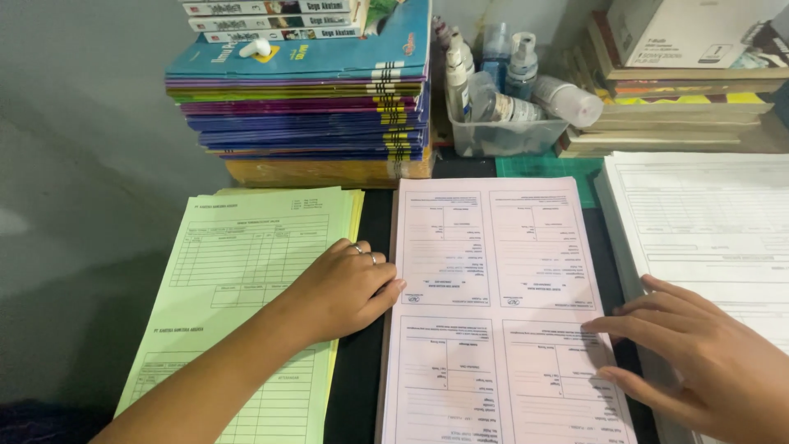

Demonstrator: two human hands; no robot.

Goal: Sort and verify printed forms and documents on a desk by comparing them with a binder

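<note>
Three stacks of printed forms lie side by side on a dark table: a green stack (238,271) at left, a pink stack (485,255) in the middle, a white stack (707,222) at right. My left hand (345,288) rests on the green stack's right edge, fingers curled, fingertips against the pink stack's left edge; it wears rings. My right hand (699,353) hovers with fingers spread over the pink stack's lower right corner and the white stack's edge, fingertips touching the pink top sheet. Neither hand holds anything.
A tall pile of colourful thin books (304,115) stands behind the green stack, with a small white object (256,48) on top. A clear bin of bottles (505,123) sits at back centre. More books and a box (682,74) are stacked back right. A grey wall is at left.
</note>
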